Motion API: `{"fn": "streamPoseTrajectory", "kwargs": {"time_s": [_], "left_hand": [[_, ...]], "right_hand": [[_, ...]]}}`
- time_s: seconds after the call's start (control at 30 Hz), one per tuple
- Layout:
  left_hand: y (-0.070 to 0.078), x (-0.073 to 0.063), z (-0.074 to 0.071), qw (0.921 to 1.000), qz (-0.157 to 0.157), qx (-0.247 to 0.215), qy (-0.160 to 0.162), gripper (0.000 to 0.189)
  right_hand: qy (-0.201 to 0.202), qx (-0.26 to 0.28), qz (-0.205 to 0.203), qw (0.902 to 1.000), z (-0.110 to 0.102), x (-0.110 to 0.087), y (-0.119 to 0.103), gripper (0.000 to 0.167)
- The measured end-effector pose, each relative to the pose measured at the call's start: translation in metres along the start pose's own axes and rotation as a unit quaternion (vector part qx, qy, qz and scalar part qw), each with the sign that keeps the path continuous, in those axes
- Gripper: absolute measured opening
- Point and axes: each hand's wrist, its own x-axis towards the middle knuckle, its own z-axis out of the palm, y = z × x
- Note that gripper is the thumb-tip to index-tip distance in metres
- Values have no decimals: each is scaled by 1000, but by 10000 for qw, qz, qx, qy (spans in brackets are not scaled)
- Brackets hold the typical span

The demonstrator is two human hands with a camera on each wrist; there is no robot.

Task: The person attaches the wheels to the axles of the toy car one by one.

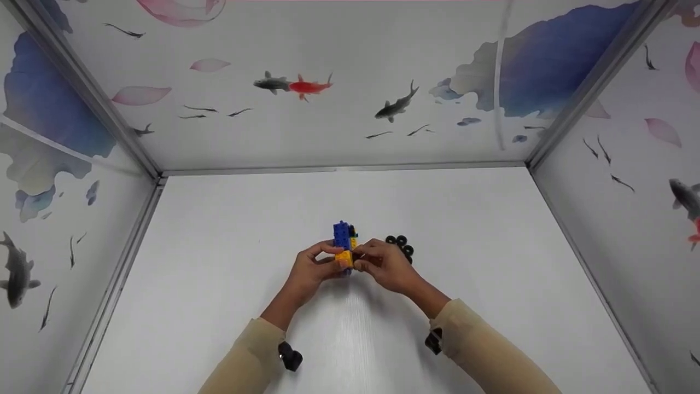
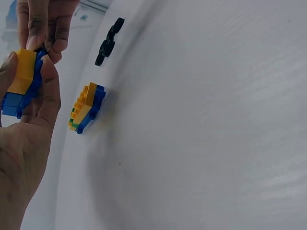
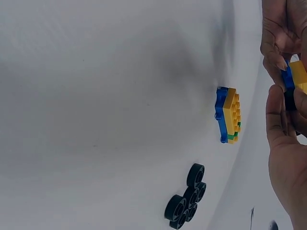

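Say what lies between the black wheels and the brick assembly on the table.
Right wrist view: only bare tabletop lies between the black wheels and brick assembly.

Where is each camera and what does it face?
Head: worn on the head, facing forward and down at the table; left hand, right hand and sleeves show.
Left wrist: on that wrist, looking across the table; held block piece and left hand at left edge, right hand above.
Right wrist: on that wrist, also looking across; right hand at right edge, left hand above.
Both wrist views show the second block piece and black wheels.
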Motion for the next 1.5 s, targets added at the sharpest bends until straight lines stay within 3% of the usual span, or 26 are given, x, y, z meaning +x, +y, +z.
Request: {"fn": "streamPoseTrajectory", "kwargs": {"time_s": [0.3, 0.53, 0.93, 1.03, 1.27, 1.37, 1.5], "left_hand": [[1, -2, 3, 9999, 104, -83, -5, 39], [0, 0, 7, 9996, 47, -118, 251, 29], [-1, 0, 8, 9992, -12, 13, 393, 32], [-1, 1, 9, 9989, -7, 38, 457, 40], [-1, 3, 10, 9982, -52, -332, 502, 76], [-1, 3, 11, 9979, -101, -348, 536, 81], [-2, 3, 12, 9979, -158, -297, 548, 87]], "right_hand": [[-104, 263, 42, 9996, -1, 0, 4, 29], [-253, 612, 46, 9978, -1, 1, 4, 31], [-264, 616, 117, 9977, -1, 1, 6, 29], [-256, 604, 142, 9977, -1, 2, 6, 29], [-195, 625, 280, 9975, -3, 3, 7, 30], [-107, 658, 349, 9972, -4, 6, 7, 32], [182, 617, 608, 9961, -4, 10, 6, 46]]}}
